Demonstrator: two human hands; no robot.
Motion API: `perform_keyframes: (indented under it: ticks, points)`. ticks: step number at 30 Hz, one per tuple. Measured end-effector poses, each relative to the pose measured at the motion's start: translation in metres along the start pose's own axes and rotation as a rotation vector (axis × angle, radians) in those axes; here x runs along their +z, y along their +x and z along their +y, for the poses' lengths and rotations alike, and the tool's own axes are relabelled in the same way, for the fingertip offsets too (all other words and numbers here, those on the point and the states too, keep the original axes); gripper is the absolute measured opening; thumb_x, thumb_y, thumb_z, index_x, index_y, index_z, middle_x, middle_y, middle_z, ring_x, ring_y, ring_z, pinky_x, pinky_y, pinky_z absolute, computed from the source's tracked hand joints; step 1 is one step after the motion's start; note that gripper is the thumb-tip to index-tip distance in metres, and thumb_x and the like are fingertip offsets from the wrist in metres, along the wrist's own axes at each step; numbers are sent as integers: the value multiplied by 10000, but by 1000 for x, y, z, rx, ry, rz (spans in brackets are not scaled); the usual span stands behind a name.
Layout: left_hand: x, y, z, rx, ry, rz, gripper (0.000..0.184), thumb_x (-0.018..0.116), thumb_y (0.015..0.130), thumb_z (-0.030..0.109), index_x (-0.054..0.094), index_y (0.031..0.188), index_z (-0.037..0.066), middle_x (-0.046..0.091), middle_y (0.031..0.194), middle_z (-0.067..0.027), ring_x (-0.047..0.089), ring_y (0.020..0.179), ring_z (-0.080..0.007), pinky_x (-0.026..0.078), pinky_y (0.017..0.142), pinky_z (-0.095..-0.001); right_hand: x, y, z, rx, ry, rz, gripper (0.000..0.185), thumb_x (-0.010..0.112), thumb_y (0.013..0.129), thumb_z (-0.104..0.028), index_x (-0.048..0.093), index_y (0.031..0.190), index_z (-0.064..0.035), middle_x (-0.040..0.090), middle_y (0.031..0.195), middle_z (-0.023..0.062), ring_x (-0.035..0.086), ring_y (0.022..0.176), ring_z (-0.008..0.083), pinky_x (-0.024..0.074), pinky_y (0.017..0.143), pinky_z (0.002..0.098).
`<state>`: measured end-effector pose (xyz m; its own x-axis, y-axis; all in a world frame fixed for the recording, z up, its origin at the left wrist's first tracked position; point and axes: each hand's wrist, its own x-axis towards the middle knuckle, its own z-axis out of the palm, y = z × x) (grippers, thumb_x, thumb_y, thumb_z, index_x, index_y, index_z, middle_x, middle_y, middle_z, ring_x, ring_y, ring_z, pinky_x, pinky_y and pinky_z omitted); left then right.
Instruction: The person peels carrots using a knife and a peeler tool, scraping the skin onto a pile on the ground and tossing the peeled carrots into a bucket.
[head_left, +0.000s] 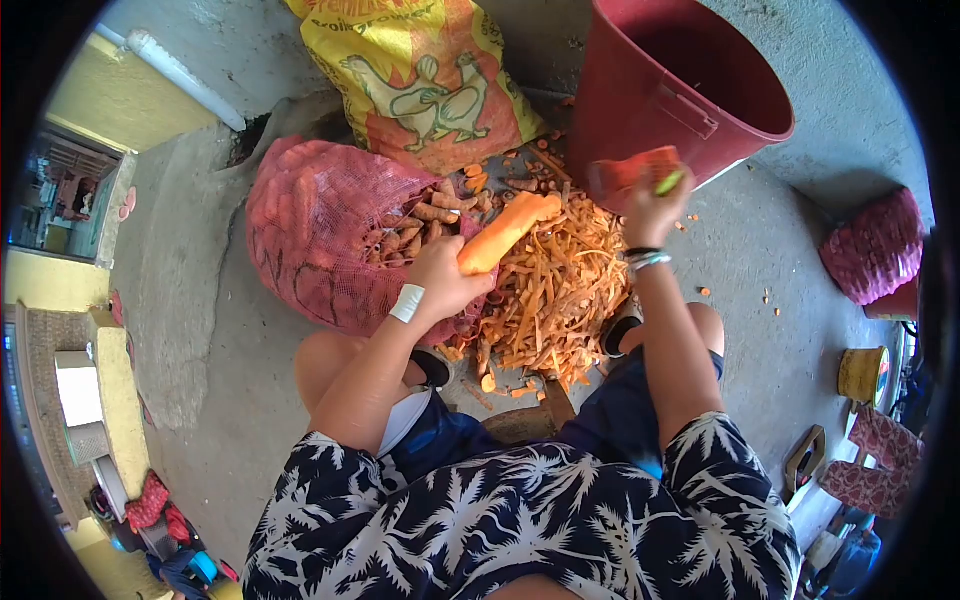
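Observation:
My left hand (447,280) is wrapped round the lower end of a peeled carrot (510,232), which slants up to the right. In my right hand (655,208) is a peeler (668,182); its handle shows bright green and its red-orange part is smeared by motion. This hand is raised in front of the bucket, apart from the carrot. Below and between both hands lies a heap of carrot peelings (560,290). Beside my left hand, a red mesh sack (325,235) lies with its mouth open, and unpeeled carrots (432,214) show there.
A tall dark-red bucket (640,95) stands behind the heap at right. Next to it is a yellow feed sack (425,90). Carrot ends lie scattered on the concrete floor (755,370). At far right are a purple mesh sack (880,248) and a yellow pail (862,374).

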<state>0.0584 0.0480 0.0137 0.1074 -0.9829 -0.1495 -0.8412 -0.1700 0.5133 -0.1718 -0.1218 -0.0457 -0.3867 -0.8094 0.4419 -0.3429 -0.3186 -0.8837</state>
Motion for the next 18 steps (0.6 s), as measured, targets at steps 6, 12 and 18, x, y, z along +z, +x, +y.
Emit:
perform_keyframes:
  ticks: [6,12,18]
  points:
    - [32,12,-32,-8,-639,3,492,661,690,208,496,1105,1,580,908,-125,577,823,-209,465,729,-309,-6,4,-18,109,263,-61,329,618,805,-81,414,1053,-9,547,929,77,538,805,139,455,705,259]
    - [11,13,-3,-79,-1457,-484,570,581,739,150,373,1253,14,532,1043,-90,555,891,-177,452,782,-297,-6,-5,-62,324,502,-167,252,590,826,-67,427,1015,-32,526,863,26,501,752,75,434,642,223]
    - [26,13,-3,-1,-1007,-242,553,595,729,140,406,1223,-22,531,1071,-98,510,972,-165,393,848,-273,6,-10,-70,-192,153,-212,291,637,760,-29,480,1004,-12,560,843,92,543,795,180,451,684,299]
